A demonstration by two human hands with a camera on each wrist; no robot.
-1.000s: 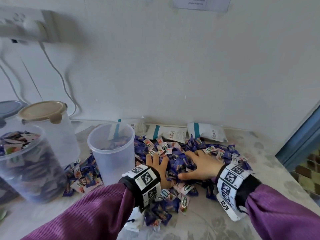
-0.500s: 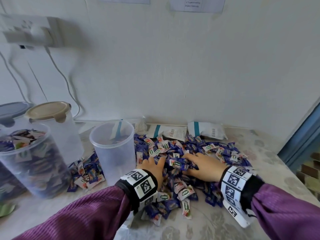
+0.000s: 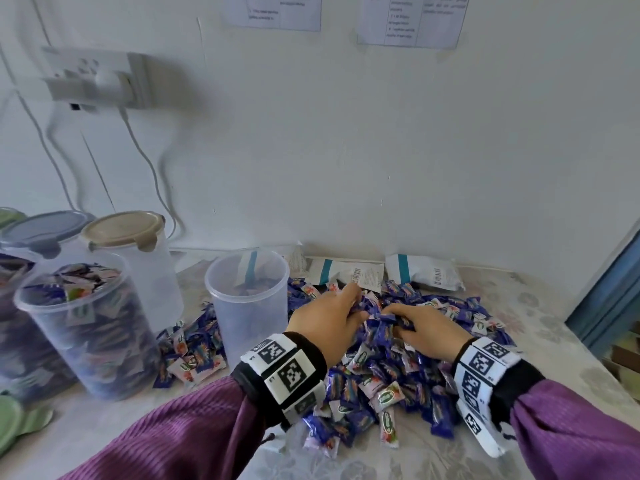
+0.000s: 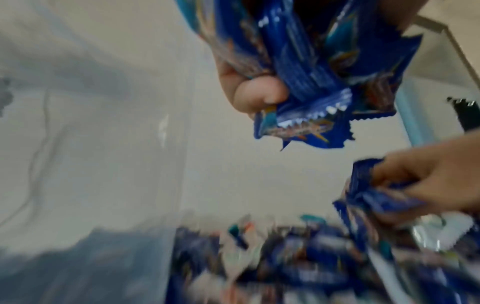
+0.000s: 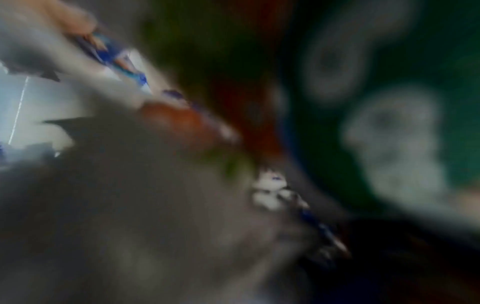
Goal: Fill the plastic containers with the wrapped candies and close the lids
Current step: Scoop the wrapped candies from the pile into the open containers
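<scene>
A pile of blue and white wrapped candies [image 3: 388,386] lies on the table. My left hand [image 3: 332,320] is lifted a little over the pile and grips a bunch of blue candies [image 4: 319,78]. My right hand [image 3: 426,327] sits beside it, fingers curled round more candies [image 4: 369,197]. An open, almost empty plastic container [image 3: 247,306] stands just left of my left hand. A full open container [image 3: 86,327] stands further left. The right wrist view is blurred.
A lidded container with a beige lid [image 3: 123,230] and one with a grey lid [image 3: 45,228] stand at the back left. White packets [image 3: 424,271] lie along the wall. A green lid [image 3: 14,424] lies at the left edge. The table edge drops off at the right.
Both hands lay flat on the pile, then drew together and closed on candies. The left hand has lifted with its bunch. The camera has tilted up.
</scene>
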